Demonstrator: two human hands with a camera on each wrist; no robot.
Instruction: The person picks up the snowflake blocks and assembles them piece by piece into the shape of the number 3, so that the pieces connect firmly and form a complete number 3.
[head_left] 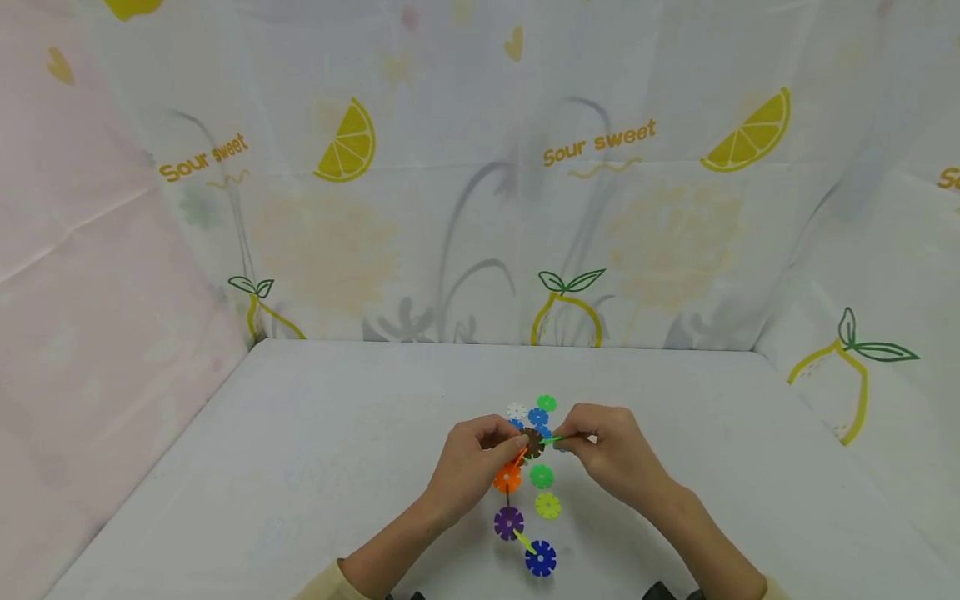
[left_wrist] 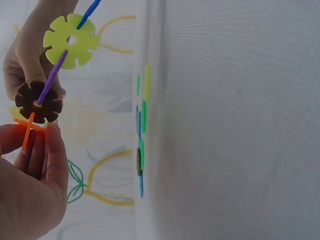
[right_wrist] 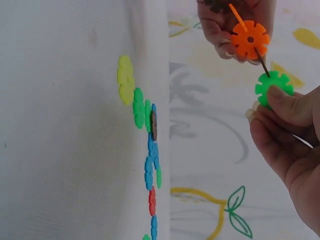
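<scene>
My left hand (head_left: 468,462) grips a chain of slotted plastic discs by its upper end, fingers around an orange disc. Down from it hang an orange disc (head_left: 507,478), a purple disc (head_left: 508,523), a yellow disc (left_wrist: 71,30) and a dark blue disc (head_left: 540,559), joined at their slots. A brown disc (head_left: 533,443) shows between the hands. My right hand (head_left: 615,450) pinches a green disc (right_wrist: 274,85) between thumb and fingers. In the right wrist view, an edge-on brown disc links that green disc to an orange disc (right_wrist: 250,46).
Loose discs lie flat on the white table (head_left: 337,467) around and beyond the hands: green (head_left: 542,477), yellow (head_left: 547,506), white (head_left: 517,411), blue (head_left: 537,417), and a red one (right_wrist: 152,201). A printed cloth (head_left: 450,250) stands behind and at the sides.
</scene>
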